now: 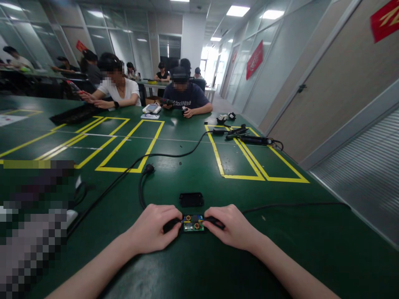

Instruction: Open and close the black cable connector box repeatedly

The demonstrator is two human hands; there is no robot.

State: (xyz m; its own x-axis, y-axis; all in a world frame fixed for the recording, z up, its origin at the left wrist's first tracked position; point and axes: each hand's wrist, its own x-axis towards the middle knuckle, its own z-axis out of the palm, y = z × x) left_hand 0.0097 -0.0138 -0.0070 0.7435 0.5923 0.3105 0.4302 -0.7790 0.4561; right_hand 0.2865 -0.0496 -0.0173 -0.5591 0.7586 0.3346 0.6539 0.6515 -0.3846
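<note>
A small green circuit board (192,224) with copper coils sits in a black casing on the green table, between my two hands. My left hand (157,228) is closed on the black cable end at the board's left side. At the right side, my right hand (229,226) pinches the other black cable end. Just beyond the board lies a black cover (191,199), touched by neither hand. Thin blue and yellow wires show at the board's edges.
A black plug (149,168) and its cable lie left of the cover. Long cables cross the green table (174,178), marked with yellow tape. Black tools (255,140) lie at the back right. Two people sit across the table, beside a black tray (76,113) and a white device (151,109).
</note>
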